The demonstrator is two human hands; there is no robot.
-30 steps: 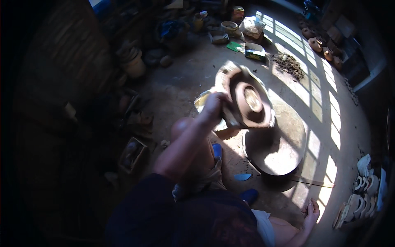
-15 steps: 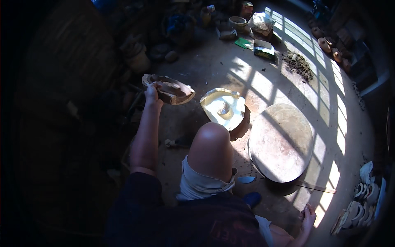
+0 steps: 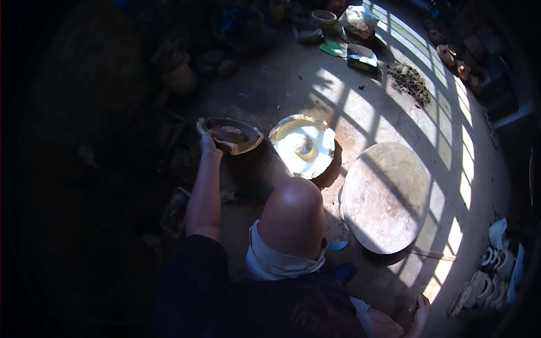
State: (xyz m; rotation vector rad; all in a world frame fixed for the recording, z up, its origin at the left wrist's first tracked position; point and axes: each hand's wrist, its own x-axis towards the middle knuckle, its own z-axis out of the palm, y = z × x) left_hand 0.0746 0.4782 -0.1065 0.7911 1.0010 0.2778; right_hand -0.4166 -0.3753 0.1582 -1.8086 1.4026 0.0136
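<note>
My left hand [image 3: 208, 145] grips a shallow brown clay mould piece [image 3: 248, 141] by its near rim; it has a jagged pale edge and an oval middle. Whether it rests on the floor I cannot tell. Just right of it, on the floor, lies a white, broken-edged mould piece [image 3: 315, 141] with a round central knob. A round pale disc [image 3: 386, 197], low and broad, stands right of my bare knee. My right hand [image 3: 420, 308] is low at the right, fingers curled together; anything in them is too small to make out.
Sunlit floor [image 3: 360, 101] runs behind the disc. A pile of dark crumbs [image 3: 411, 84], an open box [image 3: 360, 59] and a wrapped lump [image 3: 358, 22] lie farther back. Clay pots [image 3: 445, 53] line the right side; curved pieces [image 3: 487, 287] are stacked at lower right. A thin strip [image 3: 428, 254] crosses beside the disc.
My left hand has swung the brown piece left and down from over the disc, levelling it beside the white piece, which is now uncovered. My right hand has dropped slightly.
</note>
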